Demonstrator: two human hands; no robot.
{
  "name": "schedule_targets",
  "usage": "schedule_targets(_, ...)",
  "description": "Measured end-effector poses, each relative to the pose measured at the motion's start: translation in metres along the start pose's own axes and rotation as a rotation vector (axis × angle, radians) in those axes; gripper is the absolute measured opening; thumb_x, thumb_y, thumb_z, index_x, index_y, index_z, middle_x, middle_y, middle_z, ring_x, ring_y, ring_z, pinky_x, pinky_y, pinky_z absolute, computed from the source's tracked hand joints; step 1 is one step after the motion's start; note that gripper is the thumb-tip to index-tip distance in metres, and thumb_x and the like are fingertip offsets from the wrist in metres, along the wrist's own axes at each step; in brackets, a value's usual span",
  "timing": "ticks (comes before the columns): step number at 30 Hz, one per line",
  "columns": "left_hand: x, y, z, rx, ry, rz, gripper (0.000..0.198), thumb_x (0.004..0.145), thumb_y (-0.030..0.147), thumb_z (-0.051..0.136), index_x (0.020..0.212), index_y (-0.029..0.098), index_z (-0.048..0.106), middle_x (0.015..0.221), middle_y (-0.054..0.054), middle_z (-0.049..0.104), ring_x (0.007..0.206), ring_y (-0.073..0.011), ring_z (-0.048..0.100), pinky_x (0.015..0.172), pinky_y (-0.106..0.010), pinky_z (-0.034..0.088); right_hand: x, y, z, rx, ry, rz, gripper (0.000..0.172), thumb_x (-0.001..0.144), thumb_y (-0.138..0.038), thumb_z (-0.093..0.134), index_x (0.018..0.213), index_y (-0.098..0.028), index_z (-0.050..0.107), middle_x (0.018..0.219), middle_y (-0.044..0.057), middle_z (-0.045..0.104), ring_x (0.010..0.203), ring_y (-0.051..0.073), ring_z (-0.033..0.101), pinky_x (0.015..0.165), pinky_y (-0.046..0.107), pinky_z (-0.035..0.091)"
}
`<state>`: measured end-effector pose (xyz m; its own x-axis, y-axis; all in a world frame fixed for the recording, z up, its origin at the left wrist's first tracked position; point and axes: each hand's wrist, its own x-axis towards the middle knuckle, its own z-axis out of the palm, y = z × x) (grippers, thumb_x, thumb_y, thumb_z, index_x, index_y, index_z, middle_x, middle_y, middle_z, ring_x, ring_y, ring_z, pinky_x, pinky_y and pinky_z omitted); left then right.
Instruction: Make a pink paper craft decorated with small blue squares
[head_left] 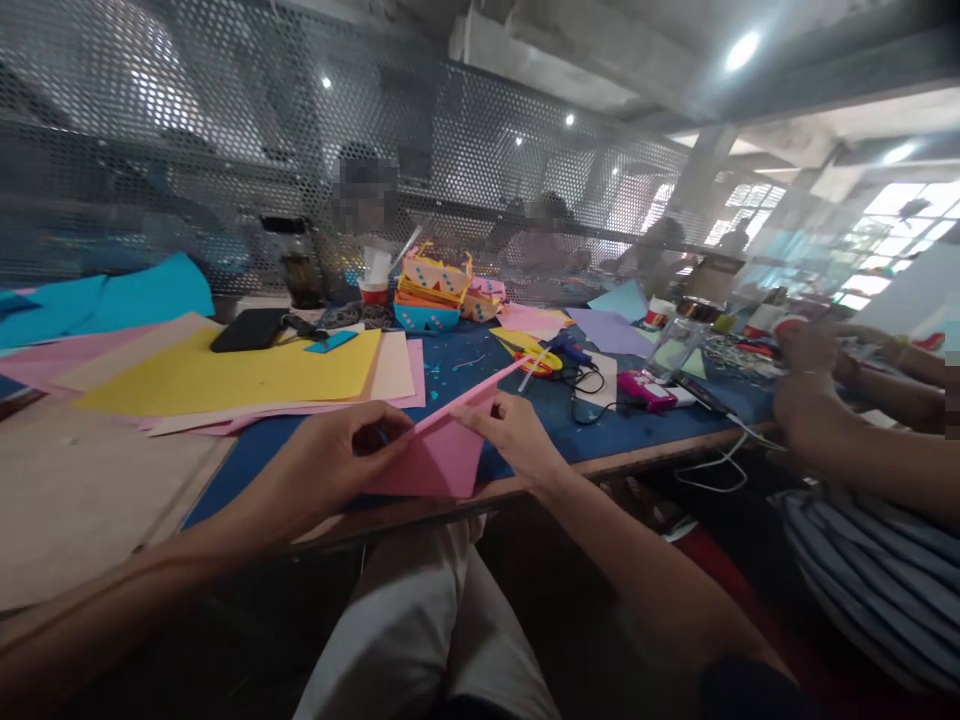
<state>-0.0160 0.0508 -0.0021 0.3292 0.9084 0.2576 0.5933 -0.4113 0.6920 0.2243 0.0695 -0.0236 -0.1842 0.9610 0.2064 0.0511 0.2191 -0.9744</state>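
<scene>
A folded pink paper sheet (442, 455) is held over the near edge of the blue table top (615, 420). My left hand (352, 445) pinches its left side, fingers closed on the fold. On the sheet's upper right edge my right hand (514, 430) grips with thumb and fingers. The paper's long folded edge rises to the right toward yellow-handled scissors (536, 355).
Yellow (240, 375), pink and cyan paper sheets lie stacked at left, with a black pouch (247, 330) behind them. Decorated paper boats (435, 290) stand at the back by a perforated metal screen. Cables and a pink device (649, 390) lie at right, where another person's hands (802, 385) work.
</scene>
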Motion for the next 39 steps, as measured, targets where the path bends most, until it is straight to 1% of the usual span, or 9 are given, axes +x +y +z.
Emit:
schedule_targets(3, 0.017, -0.016, -0.005, 0.058, 0.01, -0.033, 0.041, 0.083, 0.056, 0.064, 0.099, 0.022, 0.08, 0.09, -0.007, 0.083, 0.08, -0.0277, 0.075, 0.076, -0.037, 0.057, 0.02, 0.004, -0.021, -0.228, -0.089, -0.06, 0.048, 0.092, -0.066, 0.073, 0.094, -0.018, 0.073, 0.091, 0.003, 0.076, 0.084, 0.019, 0.071, 0.075, 0.029, 0.055)
schedule_targets(6, 0.033, -0.039, -0.01, 0.124, -0.027, -0.08, 0.04, 0.08, 0.052, 0.062, 0.101, 0.024, 0.081, 0.095, -0.008, 0.085, 0.084, -0.0304, 0.078, 0.078, -0.039, 0.058, 0.045, 0.004, -0.059, -0.636, 0.025, -0.047, 0.038, 0.111, -0.046, 0.045, 0.112, -0.02, 0.073, 0.104, 0.005, 0.081, 0.086, 0.016, 0.077, 0.077, 0.027, 0.06)
schedule_targets(10, 0.049, -0.069, -0.005, 0.2, -0.084, -0.079, 0.039, 0.085, 0.051, 0.059, 0.103, 0.026, 0.082, 0.092, -0.007, 0.085, 0.081, -0.03, 0.078, 0.071, -0.036, 0.055, 0.089, 0.005, -0.128, -0.913, 0.255, -0.002, 0.024, 0.106, -0.027, 0.053, 0.118, -0.018, 0.073, 0.121, 0.01, 0.08, 0.108, 0.022, 0.076, 0.101, 0.035, 0.057)
schedule_targets(13, 0.056, -0.083, 0.003, 0.255, -0.098, -0.049, 0.037, 0.089, 0.049, 0.056, 0.103, 0.027, 0.083, 0.092, -0.005, 0.085, 0.079, -0.0275, 0.077, 0.072, -0.033, 0.054, 0.12, 0.011, -0.175, -1.115, 0.375, 0.1, 0.029, 0.103, -0.021, 0.052, 0.124, -0.016, 0.071, 0.13, 0.016, 0.076, 0.123, 0.029, 0.071, 0.11, 0.043, 0.052)
schedule_targets(16, 0.058, -0.087, 0.01, 0.302, -0.038, 0.012, 0.037, 0.094, 0.048, 0.054, 0.109, 0.029, 0.082, 0.094, -0.003, 0.084, 0.079, -0.0253, 0.076, 0.071, -0.031, 0.053, 0.142, 0.022, -0.203, -1.284, 0.398, 0.216, 0.035, 0.1, -0.021, 0.057, 0.132, -0.012, 0.069, 0.14, 0.023, 0.07, 0.136, 0.036, 0.063, 0.115, 0.047, 0.048)
schedule_targets(21, 0.057, -0.086, 0.01, 0.365, -0.021, 0.136, 0.035, 0.1, 0.045, 0.052, 0.11, 0.029, 0.081, 0.113, -0.005, 0.081, 0.092, -0.0248, 0.076, 0.078, -0.03, 0.054, 0.158, 0.038, -0.216, -1.467, 0.288, 0.362, 0.045, 0.098, -0.027, 0.065, 0.139, -0.011, 0.064, 0.144, 0.027, 0.066, 0.138, 0.039, 0.061, 0.114, 0.047, 0.047)
schedule_targets(26, 0.055, -0.088, 0.007, 0.36, -0.012, 0.179, 0.037, 0.098, 0.036, 0.049, 0.116, 0.026, 0.08, 0.111, -0.008, 0.079, 0.101, -0.0267, 0.074, 0.088, -0.032, 0.055, 0.16, 0.043, -0.221, -1.594, 0.24, 0.423, 0.054, 0.1, -0.036, 0.065, 0.149, -0.013, 0.06, 0.151, 0.029, 0.058, 0.134, 0.042, 0.065, 0.11, 0.051, 0.049)
schedule_targets(31, 0.054, -0.087, 0.007, 0.334, -0.047, 0.172, 0.037, 0.096, 0.03, 0.05, 0.116, 0.026, 0.081, 0.112, -0.009, 0.079, 0.101, -0.0268, 0.073, 0.083, -0.033, 0.055, 0.157, 0.049, -0.222, -1.666, 0.207, 0.395, 0.043, 0.104, -0.036, 0.059, 0.141, -0.015, 0.065, 0.132, 0.024, 0.071, 0.129, 0.039, 0.068, 0.108, 0.049, 0.049)
schedule_targets(39, 0.053, -0.091, 0.005, 0.282, -0.026, 0.136, 0.031, 0.1, 0.036, 0.057, 0.117, 0.028, 0.081, 0.116, -0.007, 0.08, 0.103, -0.0279, 0.074, 0.088, -0.035, 0.055, 0.151, 0.036, -0.223, -1.65, 0.393, 0.268, 0.049, 0.107, -0.036, 0.048, 0.146, -0.009, 0.059, 0.136, 0.028, 0.066, 0.12, 0.038, 0.071, 0.099, 0.046, 0.053)
